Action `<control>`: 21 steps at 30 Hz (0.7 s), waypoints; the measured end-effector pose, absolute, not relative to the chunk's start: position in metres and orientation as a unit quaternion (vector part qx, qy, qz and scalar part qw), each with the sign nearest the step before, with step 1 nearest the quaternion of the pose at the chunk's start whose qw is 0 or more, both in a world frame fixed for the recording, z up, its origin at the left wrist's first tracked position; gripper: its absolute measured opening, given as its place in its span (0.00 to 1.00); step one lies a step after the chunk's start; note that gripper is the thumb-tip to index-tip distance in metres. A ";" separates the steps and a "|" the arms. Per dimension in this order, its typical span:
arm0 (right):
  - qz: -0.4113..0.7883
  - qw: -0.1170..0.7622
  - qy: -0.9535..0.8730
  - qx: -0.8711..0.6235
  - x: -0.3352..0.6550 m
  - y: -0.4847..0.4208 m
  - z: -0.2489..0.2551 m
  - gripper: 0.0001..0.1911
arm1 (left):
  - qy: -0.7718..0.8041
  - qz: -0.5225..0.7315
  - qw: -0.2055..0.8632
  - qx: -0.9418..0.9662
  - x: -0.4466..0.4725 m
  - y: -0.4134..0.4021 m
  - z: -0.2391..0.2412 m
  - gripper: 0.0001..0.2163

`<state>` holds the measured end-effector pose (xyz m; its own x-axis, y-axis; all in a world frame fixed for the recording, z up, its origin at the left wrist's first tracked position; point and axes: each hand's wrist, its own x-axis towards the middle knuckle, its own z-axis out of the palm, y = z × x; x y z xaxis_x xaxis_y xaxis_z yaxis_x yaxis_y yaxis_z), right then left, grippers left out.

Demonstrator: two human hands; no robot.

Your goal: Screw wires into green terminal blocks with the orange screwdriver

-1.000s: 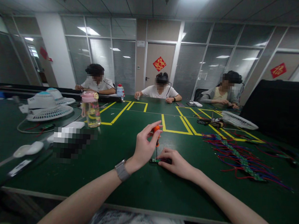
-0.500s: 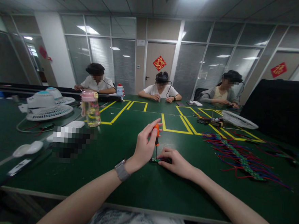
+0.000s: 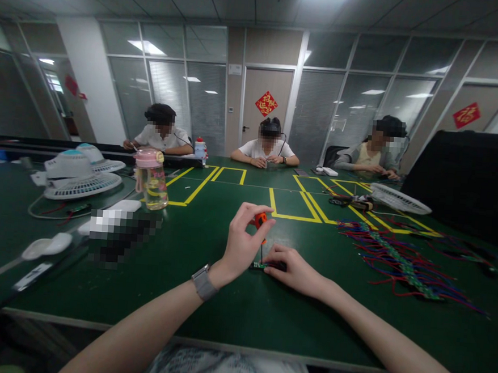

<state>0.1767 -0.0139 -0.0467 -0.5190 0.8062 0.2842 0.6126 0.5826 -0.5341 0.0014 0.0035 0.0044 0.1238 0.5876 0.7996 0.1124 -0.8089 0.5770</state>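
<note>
My left hand (image 3: 247,240), with a grey watch at the wrist, is closed around the orange and black handle of a screwdriver (image 3: 262,221). Its thin shaft points down, upright, and the tip meets a small green circuit board (image 3: 257,265) on the table. My right hand (image 3: 290,268) rests on the table and pinches the board's right end between thumb and fingers. A dark part beneath the right palm is mostly hidden.
The green table (image 3: 205,320) carries circuit boards with red and blue wires (image 3: 405,265) on the right. A pink-lidded bottle (image 3: 155,183) and white fans (image 3: 82,183) stand left; a round white fan grille (image 3: 399,198) lies right. Three people sit opposite.
My left fingers have shifted around the screwdriver's handle, the index finger now curling over its top and the thumb lower right. My right hand and the board have stayed in place.
</note>
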 end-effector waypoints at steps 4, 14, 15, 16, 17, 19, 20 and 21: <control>0.185 0.257 -0.852 -0.417 0.176 -0.014 -0.046 0.09 | 0.243 0.608 0.232 0.719 0.002 0.002 0.004 0.10; 0.184 0.262 -0.853 -0.412 0.176 -0.014 -0.047 0.08 | 0.236 0.577 0.294 0.724 0.004 0.002 0.000 0.14; 0.184 0.263 -0.853 -0.412 0.177 -0.014 -0.047 0.08 | 0.236 0.574 0.300 0.725 0.004 0.002 0.000 0.14; 0.185 0.263 -0.853 -0.412 0.177 -0.014 -0.047 0.08 | 0.235 0.570 0.305 0.726 0.004 0.002 0.000 0.14; 0.186 0.262 -0.853 -0.412 0.177 -0.014 -0.047 0.08 | 0.234 0.566 0.309 0.727 0.004 0.002 0.001 0.14; 0.187 0.262 -0.852 -0.412 0.177 -0.014 -0.048 0.08 | 0.229 0.560 0.312 0.733 0.004 0.003 0.001 0.14; 0.187 0.262 -0.853 -0.411 0.177 -0.014 -0.048 0.08 | 0.226 0.556 0.312 0.736 0.004 0.003 0.001 0.14; 0.188 0.262 -0.852 -0.411 0.177 -0.014 -0.048 0.08 | 0.222 0.553 0.312 0.740 0.005 0.003 0.001 0.14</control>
<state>0.1769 -0.0135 -0.0479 -0.5236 0.8000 0.2931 0.6030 0.5909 -0.5359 0.0046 0.0026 0.0014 0.2908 0.6733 0.6798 -0.0159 -0.7070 0.7070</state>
